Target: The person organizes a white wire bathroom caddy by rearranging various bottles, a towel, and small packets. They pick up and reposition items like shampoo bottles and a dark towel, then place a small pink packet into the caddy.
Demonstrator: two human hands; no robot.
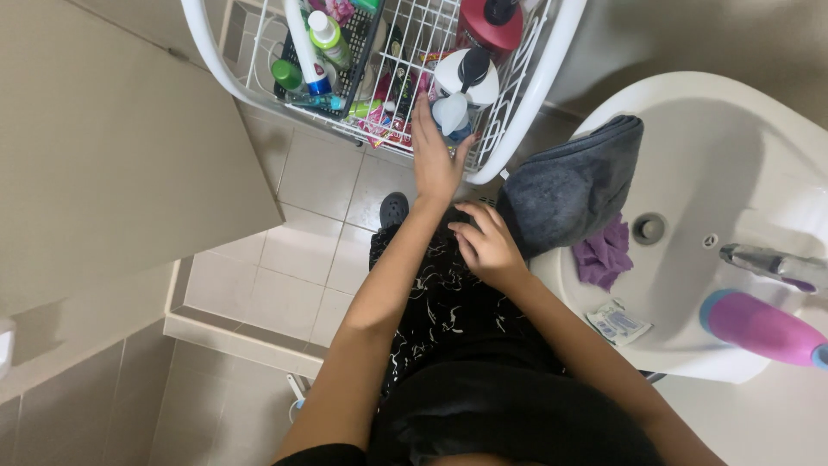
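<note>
The left hand [435, 155] reached into the white wire basket [517, 95], its grip closing around a small pale-blue bottle [451, 114] at the basket's near edge, fingers spread on its smooth plastic side but not clenched. The right hand [487, 246] hung loose and empty just beside the folded grey towel [573, 185], grasping nothing. By my reading, the step in hand was taking hold of that bottle; lifting it would call for a firmer pinch and a straight rise past the thin wires. Behind it stood a rounded white pump bottle [466, 73] and a red-capped one [490, 22]. The towel, soft and thick, draped over the glossy sink rim [690, 354], with a crumpled purple cloth [604, 255] and a pink tube [759, 328] nearby.
</note>
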